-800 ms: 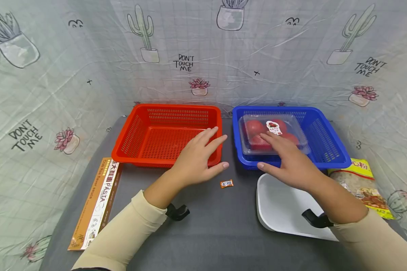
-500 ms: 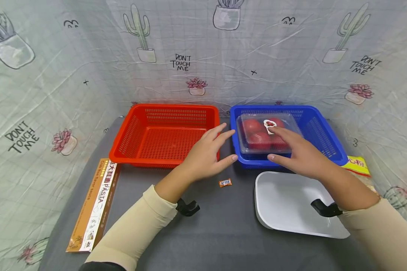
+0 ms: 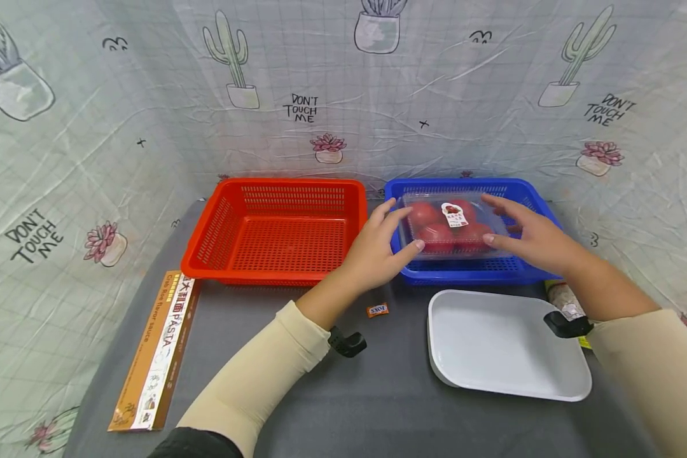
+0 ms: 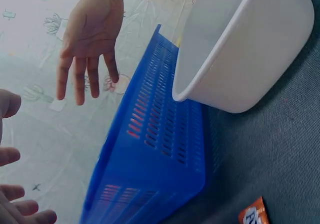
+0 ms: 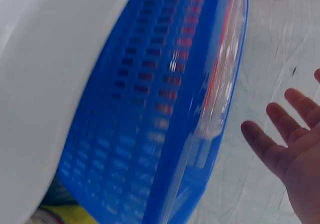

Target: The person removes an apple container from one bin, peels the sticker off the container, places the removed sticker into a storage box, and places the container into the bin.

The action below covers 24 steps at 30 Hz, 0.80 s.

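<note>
A clear lidded plastic box (image 3: pixel 435 248) of red, round, tomato-like fruit with a white label sits in the blue basket (image 3: pixel 475 272). My left hand (image 3: pixel 372 251) reaches over the basket's left rim, thumb and fingers spread at the box's left side. On the opposite side, my right hand (image 3: pixel 541 245) hovers with parted fingers at the box's right end. Both hands have their fingers extended and grip nothing. In the left wrist view the right hand (image 4: pixel 95 27) hangs above the basket, palm showing. The right wrist view has the box (image 5: pixel 215 104) just above the basket rim.
A red basket (image 3: pixel 289 280) stands to the left, near an orange-and-white pasta package (image 3: pixel 154 356). In front of the blue basket is a white tub (image 3: pixel 509 346), with a small orange candy (image 3: pixel 377 310) to its left. A yellow-edged bag (image 3: pixel 567 299) lies partly hidden under the right forearm.
My left hand has moved right, from beside the red basket to the box's left side. My right hand has shifted right, from over the box to its right end. The box stays in the basket.
</note>
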{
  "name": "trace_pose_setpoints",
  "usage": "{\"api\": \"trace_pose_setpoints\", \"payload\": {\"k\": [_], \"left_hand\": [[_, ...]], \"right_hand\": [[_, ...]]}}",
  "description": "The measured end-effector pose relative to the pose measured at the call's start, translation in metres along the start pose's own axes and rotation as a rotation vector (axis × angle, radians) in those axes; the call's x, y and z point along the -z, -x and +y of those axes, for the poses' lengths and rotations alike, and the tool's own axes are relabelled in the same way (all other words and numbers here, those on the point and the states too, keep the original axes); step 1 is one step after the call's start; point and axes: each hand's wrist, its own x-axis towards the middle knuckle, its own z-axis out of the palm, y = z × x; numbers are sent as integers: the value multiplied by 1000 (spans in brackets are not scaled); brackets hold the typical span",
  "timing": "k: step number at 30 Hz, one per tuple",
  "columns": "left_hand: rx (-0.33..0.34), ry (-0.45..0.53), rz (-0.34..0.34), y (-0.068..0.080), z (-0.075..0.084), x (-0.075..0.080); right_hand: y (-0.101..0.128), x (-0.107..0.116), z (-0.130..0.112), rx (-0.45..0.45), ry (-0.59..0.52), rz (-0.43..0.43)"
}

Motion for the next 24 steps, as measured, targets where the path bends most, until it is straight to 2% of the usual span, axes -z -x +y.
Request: {"api": "trace_pose_setpoints", "payload": {"k": [7,10,16,24], "left_hand": [[80,76,53,-20,1,-17],[141,103,67,-27,3,-22],[265,156,96,-35,1,-31],[327,161,114,-39,-4,-48]], "right_hand": [[-8,20,23,-49,-137,10],[-12,27,32,-70,-185,4],[-21,40,45,-114,-167,-56],[-33,55,59,-193,-116,-133]]}}
